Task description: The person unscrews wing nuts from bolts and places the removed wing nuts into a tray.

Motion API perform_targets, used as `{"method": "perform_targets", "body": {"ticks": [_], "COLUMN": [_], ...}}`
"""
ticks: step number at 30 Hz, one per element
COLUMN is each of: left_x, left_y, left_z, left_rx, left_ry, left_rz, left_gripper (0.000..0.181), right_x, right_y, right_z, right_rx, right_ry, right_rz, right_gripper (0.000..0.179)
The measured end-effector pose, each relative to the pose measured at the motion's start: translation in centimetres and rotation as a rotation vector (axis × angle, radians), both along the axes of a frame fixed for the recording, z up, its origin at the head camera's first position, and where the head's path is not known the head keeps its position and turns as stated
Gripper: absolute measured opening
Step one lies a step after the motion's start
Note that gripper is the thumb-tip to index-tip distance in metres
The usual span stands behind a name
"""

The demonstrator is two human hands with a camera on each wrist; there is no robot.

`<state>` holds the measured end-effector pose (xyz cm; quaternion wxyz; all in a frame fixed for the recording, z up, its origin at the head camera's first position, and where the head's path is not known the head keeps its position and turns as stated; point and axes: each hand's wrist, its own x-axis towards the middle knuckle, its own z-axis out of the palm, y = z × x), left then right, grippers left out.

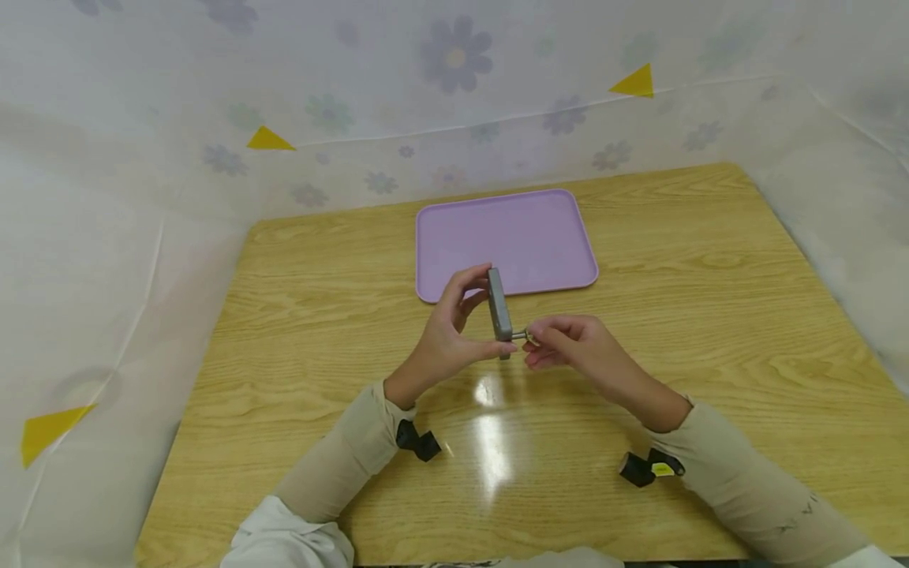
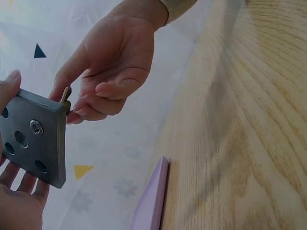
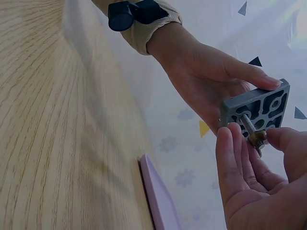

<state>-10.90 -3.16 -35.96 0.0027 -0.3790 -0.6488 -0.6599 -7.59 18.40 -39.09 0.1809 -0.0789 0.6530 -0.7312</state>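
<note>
Above the table, my left hand [image 1: 454,327] grips a grey square plate [image 1: 499,306] by its edges, thumb on the near edge and fingers on the far one. The plate stands on edge; several holes show in its flat face in the left wrist view, with a bolt's round head [image 2: 36,127] in one. From the ribbed face, the bolt's threaded shank [image 3: 248,124] sticks out towards my right hand [image 1: 582,351]. A brass wing nut [image 3: 257,138] sits on the shank's end, and my right thumb and fingertips pinch it.
A purple tray [image 1: 507,241] lies on the wooden table [image 1: 319,300] beyond my hands. Pale flowered sheeting [image 1: 398,102] with yellow triangles encloses the back and sides. Each wrist wears a small black camera.
</note>
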Motion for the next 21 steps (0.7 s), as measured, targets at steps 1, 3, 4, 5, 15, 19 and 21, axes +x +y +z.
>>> {"method": "perform_targets", "body": {"ticks": [1, 3, 4, 5, 15, 19, 21], "left_x": [0.0, 0.0, -0.01, -0.02, -0.02, -0.05, -0.06], "left_y": [0.0, -0.01, -0.01, -0.01, 0.02, 0.03, 0.01], "left_z": [-0.02, -0.05, -0.07, -0.09, -0.15, -0.18, -0.15], "left_rx": [-0.001, -0.003, -0.003, -0.003, 0.005, 0.004, 0.0], "left_ry": [-0.001, -0.002, -0.003, -0.004, -0.005, -0.004, -0.005], "left_rz": [0.0, -0.002, -0.002, -0.002, -0.001, -0.003, -0.004], "left_gripper": [0.093, 0.093, 0.093, 0.093, 0.093, 0.093, 0.093], "right_x": [-0.02, -0.06, -0.07, -0.09, 0.05, -0.04, -0.1], "right_y": [-0.06, -0.17, -0.2, -0.24, 0.0, 0.15, 0.19], "right_z": [0.0, 0.01, 0.02, 0.01, -0.07, -0.33, -0.46], "right_rx": [0.002, 0.001, 0.005, 0.005, 0.031, 0.041, 0.021], "right_ry": [-0.001, -0.005, 0.001, 0.004, 0.152, 0.276, 0.321], "right_rz": [-0.006, -0.02, -0.025, -0.033, -0.049, -0.038, -0.023], "right_gripper": [0.037, 0.034, 0.033, 0.032, 0.023, 0.018, 0.017]}}
